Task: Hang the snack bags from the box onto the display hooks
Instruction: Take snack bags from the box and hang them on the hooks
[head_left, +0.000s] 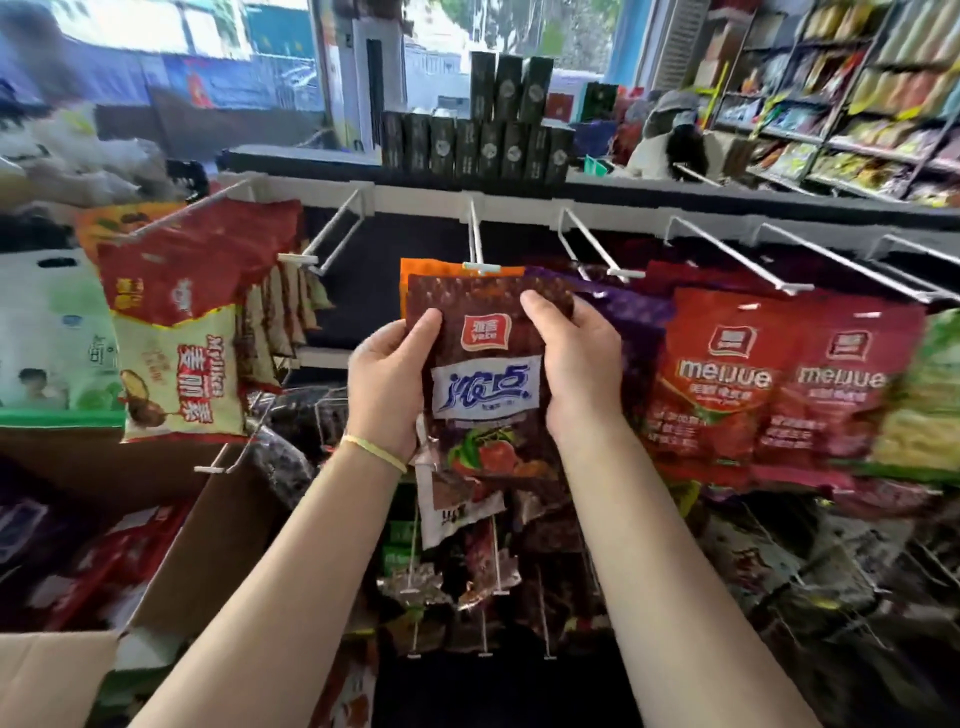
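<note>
The left hand (387, 387) is gripping the left edge of a brown bag (485, 374), thumb lying on the front near the top corner, fingers curled behind. The right hand (576, 364) is gripping the right edge, thumb pressing the top corner at about 1 o'clock from the logo. A yellow band (375, 451) is circling the left wrist. The bag is hanging upright between both hands, its top edge sitting at the tip of the hook (475, 244), directly at 12 o'clock; whether the hook is passing through the bag's hole is not clear. An orange bag (415, 270) is showing just behind it. At 3 o'clock, red bags (722, 374) are hanging from neighbouring hooks; at 9 o'clock, a red-and-cream bag (176, 343) is hanging tilted. At 7 o'clock, the box (171, 571) is standing open with red packs inside. At 12 o'clock, dark cartons (478, 140) are standing on the top shelf
</note>
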